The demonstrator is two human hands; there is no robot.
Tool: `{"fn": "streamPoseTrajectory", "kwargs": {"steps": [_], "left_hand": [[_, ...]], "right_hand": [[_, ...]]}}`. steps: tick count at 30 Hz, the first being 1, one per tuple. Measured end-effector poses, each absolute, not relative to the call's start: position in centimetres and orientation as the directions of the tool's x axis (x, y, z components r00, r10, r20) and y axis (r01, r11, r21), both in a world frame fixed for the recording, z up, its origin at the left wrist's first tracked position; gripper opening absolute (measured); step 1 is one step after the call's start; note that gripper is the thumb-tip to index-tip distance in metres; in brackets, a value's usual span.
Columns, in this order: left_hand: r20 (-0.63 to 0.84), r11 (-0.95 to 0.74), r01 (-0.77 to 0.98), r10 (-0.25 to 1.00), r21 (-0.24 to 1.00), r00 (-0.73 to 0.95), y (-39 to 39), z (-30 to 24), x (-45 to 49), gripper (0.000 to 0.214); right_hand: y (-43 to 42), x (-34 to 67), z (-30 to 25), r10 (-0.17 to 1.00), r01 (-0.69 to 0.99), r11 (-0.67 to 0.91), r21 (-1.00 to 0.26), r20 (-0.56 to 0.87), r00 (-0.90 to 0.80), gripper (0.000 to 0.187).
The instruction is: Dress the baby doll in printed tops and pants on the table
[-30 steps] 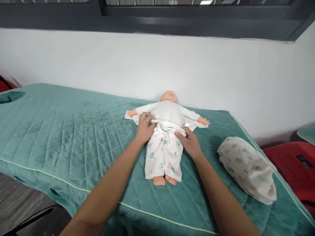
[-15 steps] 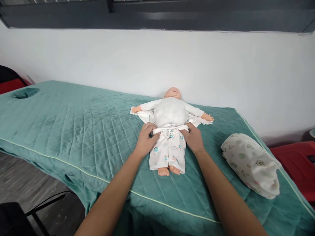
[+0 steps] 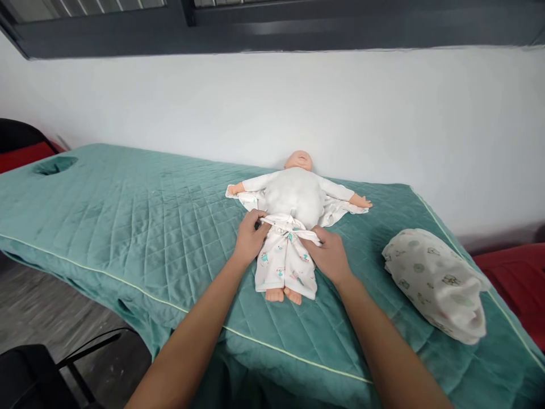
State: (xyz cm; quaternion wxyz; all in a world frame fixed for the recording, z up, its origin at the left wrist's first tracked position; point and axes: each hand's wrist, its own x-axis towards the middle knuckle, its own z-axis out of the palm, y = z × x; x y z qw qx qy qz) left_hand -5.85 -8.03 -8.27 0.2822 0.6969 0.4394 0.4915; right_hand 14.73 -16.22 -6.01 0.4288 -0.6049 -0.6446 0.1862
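Teal quilted massage bed (image 3: 128, 227), face hole (image 3: 55, 165) near its far left corner. The person's left hand (image 3: 250, 238) is closed, pinching the waistband of the printed trousers (image 3: 283, 267) on a doll (image 3: 293, 190). It lies face-up, arms spread, by the far edge, right of the middle. The right hand (image 3: 330, 257) grips the waistband's other side. A rolled cloth bundle (image 3: 434, 281) sits near the right edge, well apart.

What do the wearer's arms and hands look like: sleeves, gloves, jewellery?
All bare. The left forearm and right forearm show no sleeve up to the frame edge. The left hand and right hand are ungloved, with no watch or band at either wrist and no rings on the visible fingers.
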Motion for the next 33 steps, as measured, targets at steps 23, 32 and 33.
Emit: {"fn": "streamPoseTrajectory", "kwargs": {"steps": [23, 32, 33], "left_hand": [[0.325, -0.367, 0.335, 0.929, 0.868, 0.176, -13.2, -7.9, -7.4, 0.016], [0.318, -0.354, 0.381, 0.935, 0.854, 0.154, -12.8, -7.9, -7.2, 0.017], [0.316, -0.349, 0.379, 0.937, 0.857, 0.149, -12.7, -7.9, -7.1, 0.017]], "right_hand": [[-16.4, 15.6, -5.3, 0.937, 0.539, 0.305, -0.786, 0.347, -0.024, 0.019], [-17.8, 15.3, -4.0, 0.954, 0.504, 0.293, -0.813, 0.209, -0.217, 0.05], [-17.8, 15.3, -4.1, 0.954, 0.492, 0.292, -0.82, 0.214, -0.21, 0.049]]}}
